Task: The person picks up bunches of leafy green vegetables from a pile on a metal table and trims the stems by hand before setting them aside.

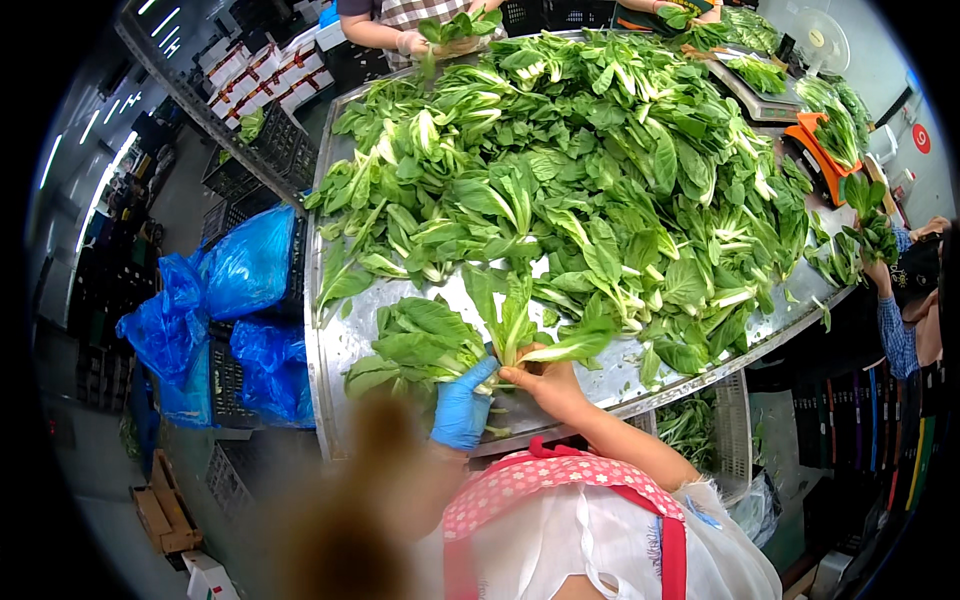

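Observation:
In its blue glove, my left hand [462, 405] is closed around the stems of a bunch of leafy greens [425, 338] near the table's front edge. My bare right hand [550, 388] pinches the pale base of a single leafy green [515, 318], its leaves spread upward and to the right. The two hands are close together, fingertips nearly touching. Beyond them a large heap of loose leafy greens [580, 170] with pale stems covers most of the metal table [338, 340].
Blue plastic bags [250, 265] sit over black crates at the left. Across the table, a person's gloved hand [412, 43] holds greens; another person's hand [878, 275] does so at the right. An orange scale [822, 158] stands far right. Below the front edge is a pale crate [735, 430].

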